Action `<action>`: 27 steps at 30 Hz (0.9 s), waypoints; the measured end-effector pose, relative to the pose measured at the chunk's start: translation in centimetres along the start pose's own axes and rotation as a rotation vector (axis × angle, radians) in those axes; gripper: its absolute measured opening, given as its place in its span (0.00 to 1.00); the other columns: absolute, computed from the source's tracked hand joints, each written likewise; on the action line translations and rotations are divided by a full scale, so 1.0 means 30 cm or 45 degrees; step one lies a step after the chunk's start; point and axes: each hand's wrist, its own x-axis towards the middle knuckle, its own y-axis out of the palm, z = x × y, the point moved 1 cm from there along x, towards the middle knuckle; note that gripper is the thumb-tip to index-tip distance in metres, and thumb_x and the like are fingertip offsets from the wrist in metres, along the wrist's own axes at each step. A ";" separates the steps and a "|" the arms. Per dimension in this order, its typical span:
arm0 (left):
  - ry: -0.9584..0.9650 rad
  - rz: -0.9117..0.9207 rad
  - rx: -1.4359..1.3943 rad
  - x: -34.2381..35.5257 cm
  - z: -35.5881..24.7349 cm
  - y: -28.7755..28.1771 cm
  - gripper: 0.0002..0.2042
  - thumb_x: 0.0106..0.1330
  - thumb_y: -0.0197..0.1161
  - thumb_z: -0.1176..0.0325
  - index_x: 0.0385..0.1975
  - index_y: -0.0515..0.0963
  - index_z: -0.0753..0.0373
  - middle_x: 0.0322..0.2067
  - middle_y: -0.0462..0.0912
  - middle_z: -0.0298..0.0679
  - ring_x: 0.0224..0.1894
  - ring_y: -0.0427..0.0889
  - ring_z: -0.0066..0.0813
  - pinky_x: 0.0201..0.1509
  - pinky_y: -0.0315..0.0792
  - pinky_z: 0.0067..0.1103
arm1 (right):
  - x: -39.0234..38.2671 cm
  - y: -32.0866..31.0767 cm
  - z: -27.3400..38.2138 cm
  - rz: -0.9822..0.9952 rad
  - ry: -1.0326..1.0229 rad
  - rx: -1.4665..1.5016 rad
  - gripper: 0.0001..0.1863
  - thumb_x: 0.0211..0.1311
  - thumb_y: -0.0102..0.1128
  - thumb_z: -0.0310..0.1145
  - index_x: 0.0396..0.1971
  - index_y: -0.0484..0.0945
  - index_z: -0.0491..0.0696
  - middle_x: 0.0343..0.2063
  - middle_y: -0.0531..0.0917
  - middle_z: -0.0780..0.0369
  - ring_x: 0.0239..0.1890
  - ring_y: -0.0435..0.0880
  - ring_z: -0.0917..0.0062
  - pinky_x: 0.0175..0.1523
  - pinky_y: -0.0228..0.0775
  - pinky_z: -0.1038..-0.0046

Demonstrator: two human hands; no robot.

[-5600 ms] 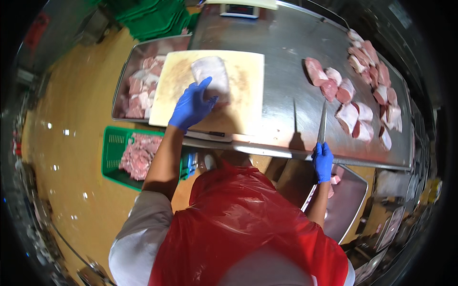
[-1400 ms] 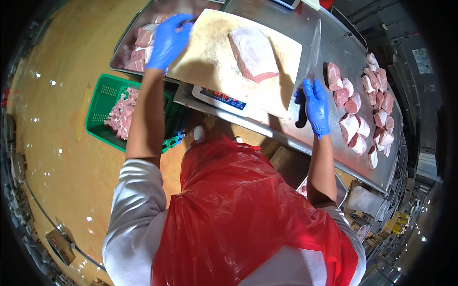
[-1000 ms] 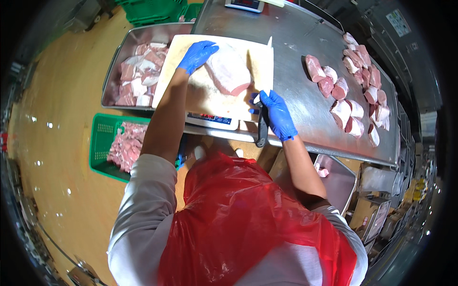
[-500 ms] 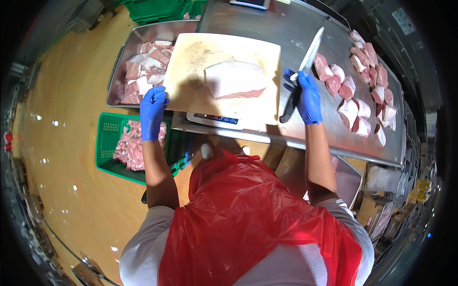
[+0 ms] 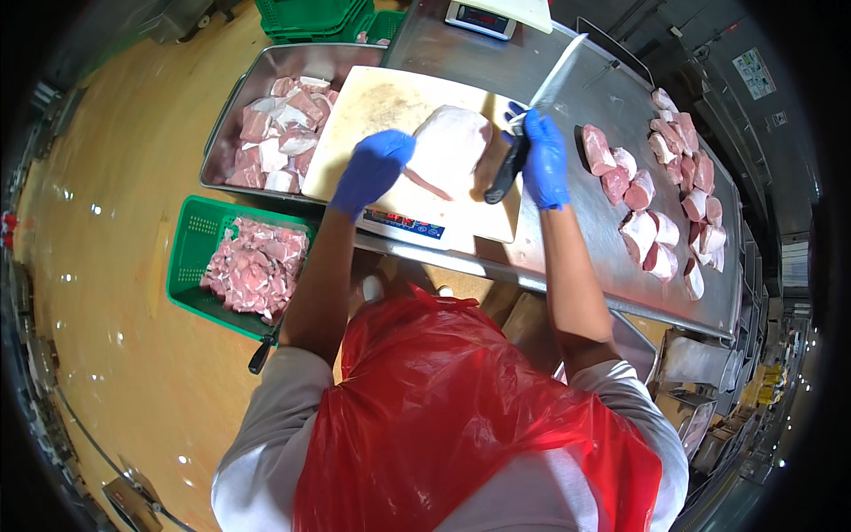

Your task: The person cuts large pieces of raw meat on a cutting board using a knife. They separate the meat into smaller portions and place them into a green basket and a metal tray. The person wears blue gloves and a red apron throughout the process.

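My left hand (image 5: 372, 167), in a blue glove, is over the cutting board's left part, just beside a pale meat slab (image 5: 452, 146); its fingers curl down, and what they grip is hidden. The slab lies on the white cutting board (image 5: 363, 96), its red cut edge toward me. Beneath the board's near edge a scale panel (image 5: 399, 225) shows. My right hand (image 5: 542, 160), also gloved, holds a long knife (image 5: 511, 165) by its black handle at the board's right, blade angled up and away.
A metal tub (image 5: 248, 69) of meat chunks stands left of the board, a green crate (image 5: 186, 262) of trimmings below it. Several meat pieces (image 5: 654, 226) lie on the right of the steel table (image 5: 567, 257). Another scale (image 5: 479, 19) and green crates (image 5: 315, 13) are behind.
My left hand has moved up and right toward the slab. My right hand and knife have shifted left and up. The slab has turned on the board.
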 end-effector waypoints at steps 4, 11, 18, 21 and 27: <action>-0.838 -0.172 -0.211 -0.159 -0.141 -0.117 0.13 0.62 0.66 0.72 0.47 0.82 0.65 0.39 0.85 0.48 0.41 0.85 0.43 0.45 0.78 0.31 | -0.068 -0.123 0.112 -0.109 0.013 -0.130 0.15 0.80 0.48 0.39 0.44 0.76 0.40 0.34 0.82 0.61 0.35 0.82 0.80 0.45 0.76 0.76; -0.110 -0.374 0.058 -0.147 -0.231 -0.014 0.11 0.60 0.67 0.75 0.43 0.83 0.66 0.40 0.85 0.47 0.39 0.87 0.43 0.44 0.80 0.29 | -0.385 -0.028 0.044 0.156 0.320 -0.814 0.15 0.78 0.53 0.40 0.36 0.74 0.42 0.22 0.81 0.62 0.21 0.79 0.80 0.27 0.73 0.73; -0.285 -0.384 -0.003 -0.154 -0.142 0.085 0.07 0.58 0.69 0.74 0.35 0.82 0.65 0.31 0.86 0.44 0.33 0.86 0.42 0.39 0.80 0.30 | -0.435 0.231 -0.052 0.584 -0.185 -1.551 0.10 0.69 0.55 0.30 0.42 0.69 0.38 0.26 0.82 0.44 0.30 0.83 0.46 0.36 0.75 0.51; -0.261 -0.427 0.017 -0.161 -0.142 0.086 0.06 0.56 0.69 0.74 0.32 0.82 0.64 0.29 0.85 0.44 0.31 0.86 0.40 0.36 0.79 0.29 | -0.404 0.283 -0.083 0.646 -0.229 -1.624 0.10 0.66 0.55 0.28 0.42 0.69 0.38 0.28 0.83 0.45 0.31 0.84 0.48 0.36 0.76 0.52; -0.332 -0.479 0.018 -0.191 -0.139 0.108 0.04 0.56 0.68 0.74 0.30 0.83 0.63 0.29 0.84 0.44 0.30 0.85 0.39 0.34 0.78 0.30 | -0.453 0.207 -0.045 0.892 -0.117 -1.963 0.12 0.62 0.54 0.24 0.44 0.69 0.37 0.30 0.84 0.45 0.34 0.86 0.51 0.39 0.79 0.56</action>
